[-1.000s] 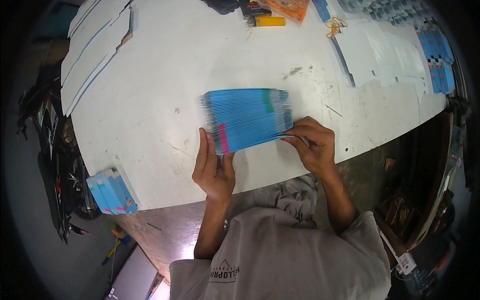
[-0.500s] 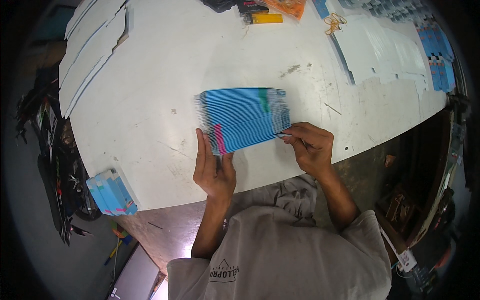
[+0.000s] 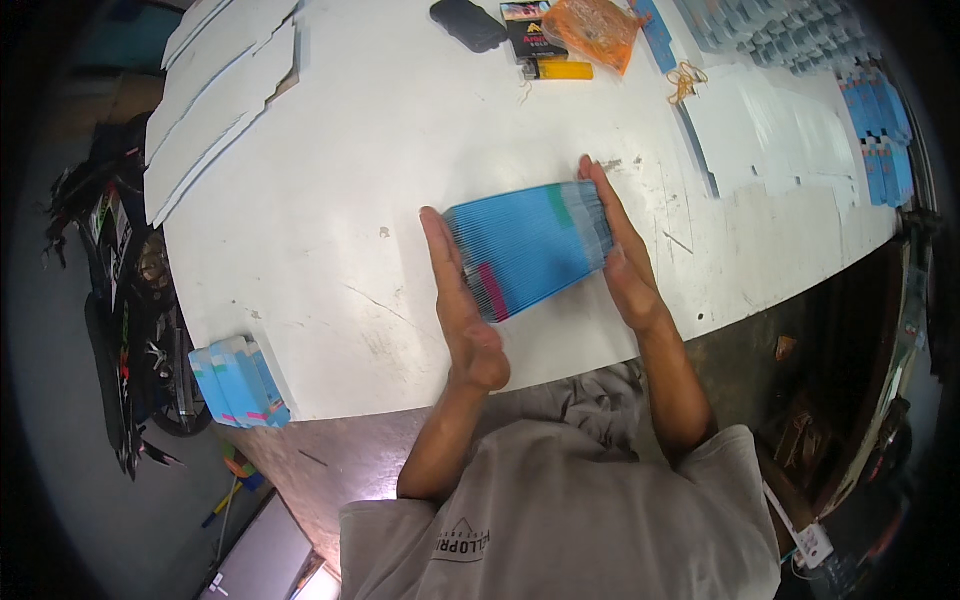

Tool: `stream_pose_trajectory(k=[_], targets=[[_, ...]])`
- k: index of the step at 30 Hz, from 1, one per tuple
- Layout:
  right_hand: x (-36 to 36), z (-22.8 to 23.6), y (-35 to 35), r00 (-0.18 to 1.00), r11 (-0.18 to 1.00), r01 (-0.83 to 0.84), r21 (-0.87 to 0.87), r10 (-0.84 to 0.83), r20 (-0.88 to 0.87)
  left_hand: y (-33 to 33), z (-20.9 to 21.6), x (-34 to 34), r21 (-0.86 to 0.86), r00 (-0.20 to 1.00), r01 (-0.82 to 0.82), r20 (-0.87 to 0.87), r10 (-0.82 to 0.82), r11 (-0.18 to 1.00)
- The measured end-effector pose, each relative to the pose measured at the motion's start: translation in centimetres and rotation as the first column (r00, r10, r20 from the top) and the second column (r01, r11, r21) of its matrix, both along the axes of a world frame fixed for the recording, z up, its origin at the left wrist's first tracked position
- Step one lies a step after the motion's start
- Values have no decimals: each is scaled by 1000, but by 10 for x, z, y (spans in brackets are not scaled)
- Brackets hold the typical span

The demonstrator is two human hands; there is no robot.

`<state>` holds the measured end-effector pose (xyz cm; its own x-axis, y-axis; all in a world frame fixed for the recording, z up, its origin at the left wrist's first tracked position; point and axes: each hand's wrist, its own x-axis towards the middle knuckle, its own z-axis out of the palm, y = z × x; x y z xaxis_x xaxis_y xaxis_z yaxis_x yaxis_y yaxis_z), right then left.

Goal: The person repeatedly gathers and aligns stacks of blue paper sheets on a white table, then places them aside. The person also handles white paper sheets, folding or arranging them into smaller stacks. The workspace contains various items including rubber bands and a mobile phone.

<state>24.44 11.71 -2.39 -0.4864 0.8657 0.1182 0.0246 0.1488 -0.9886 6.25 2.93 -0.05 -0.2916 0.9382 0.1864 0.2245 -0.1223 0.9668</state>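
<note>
A stack of thin blue folded cartons (image 3: 530, 245), overlapping in fine steps, sits over the white table in front of me. It has a pink band near its left end and a green and grey area at the right. My left hand (image 3: 460, 300) stands on edge along the left end, fingers straight, palm side against the cartons. Along the right end, my right hand (image 3: 628, 255) is flat too, fingers stretched away from me, thumb by the near corner. The stack lies between both palms; neither hand's fingers wrap round it.
Finished-looking blue cartons (image 3: 238, 382) stand at the table's near left corner. White sheets (image 3: 220, 95) lie far left, more white sheets (image 3: 770, 130) at right. A yellow lighter (image 3: 565, 70), black pouch (image 3: 468, 25), orange bag (image 3: 595, 30) and rubber bands (image 3: 686, 82) lie at the back.
My right hand has let go of its pinch at the near right corner and now lies flat along the right end. My left hand has straightened against the left end. The stack looks more compact.
</note>
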Motion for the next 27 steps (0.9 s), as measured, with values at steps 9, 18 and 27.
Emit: stream_pose_trajectory(k=[9,18,27], targets=[[13,-6,-1,999,990,50,-133,-51,-3,8,7,-20,-38,983,-129,125,132,991],[-16,-1,-5,1000,996,-8,85,10,-24,-2,10,-16,13,1000,-25,-7,25,1000],[-9,0,-15,995,999,-39,-20,37,-94,-1,7,-30,-53,997,-45,63,49,998]])
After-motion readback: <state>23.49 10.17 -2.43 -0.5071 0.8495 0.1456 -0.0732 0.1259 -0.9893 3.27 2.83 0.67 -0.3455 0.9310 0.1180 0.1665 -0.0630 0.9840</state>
